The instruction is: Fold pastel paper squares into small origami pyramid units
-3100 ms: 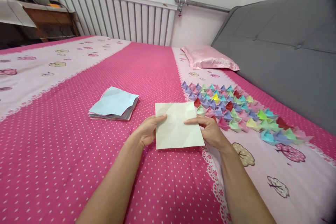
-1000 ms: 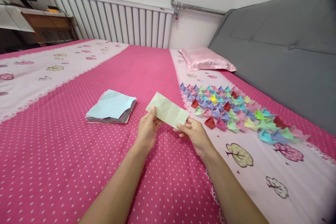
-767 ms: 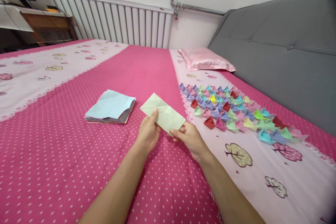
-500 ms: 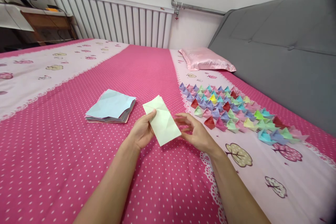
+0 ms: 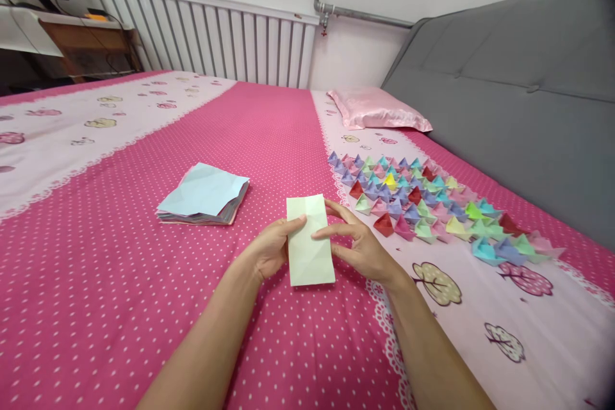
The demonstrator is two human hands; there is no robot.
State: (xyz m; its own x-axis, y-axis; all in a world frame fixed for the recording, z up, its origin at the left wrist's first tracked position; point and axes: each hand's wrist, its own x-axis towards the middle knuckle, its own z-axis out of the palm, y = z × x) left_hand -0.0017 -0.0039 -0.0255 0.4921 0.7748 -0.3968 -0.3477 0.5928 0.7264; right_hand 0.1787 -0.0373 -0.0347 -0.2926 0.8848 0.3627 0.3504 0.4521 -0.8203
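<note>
A pale green sheet of paper (image 5: 311, 262), folded into a rectangle with crease lines across it, is held up over the bed, its long side nearly upright in view. My left hand (image 5: 275, 246) pinches its left edge, thumb on the front face and the other fingers hidden behind. At the right edge, my right hand (image 5: 358, 240) has one finger across the front and another passing behind the paper. To the left lies a stack of square paper (image 5: 204, 192), light blue on top. Several rows of small folded paper boats (image 5: 413, 211) in many colours stand to the right.
The bed has a pink dotted bedsheet (image 5: 269, 122) with pale printed bands. A pink pillow (image 5: 379, 109) lies at the back, beside a grey padded headboard (image 5: 509, 57). A white radiator (image 5: 216, 35) and a pipe (image 5: 369, 14) run along the wall.
The green paper has turned from a slant to nearly upright and moved slightly right and nearer. My right hand, beside its edge before, now has fingers on it.
</note>
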